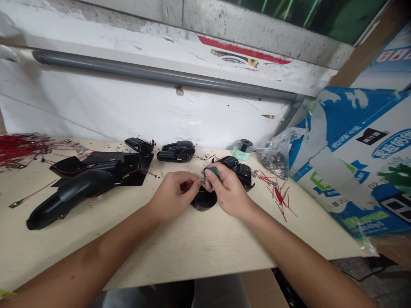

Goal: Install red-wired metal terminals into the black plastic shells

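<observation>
Out near the middle of the desk (180, 252), the left hand (171, 194) pinches a thin red wire (186, 186) while the right hand (229, 188) grips a small green piece (211, 172) — both braced close together, steady for fine work, above a black plastic shell (204, 202).

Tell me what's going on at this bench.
A person works with both bare hands over a black plastic shell on a pale wooden bench. The right hand pinches a small green piece, and the left hand holds a short red wire up to it. More black shells with red wiring lie to the left, beside a tangle of red leads.
</observation>
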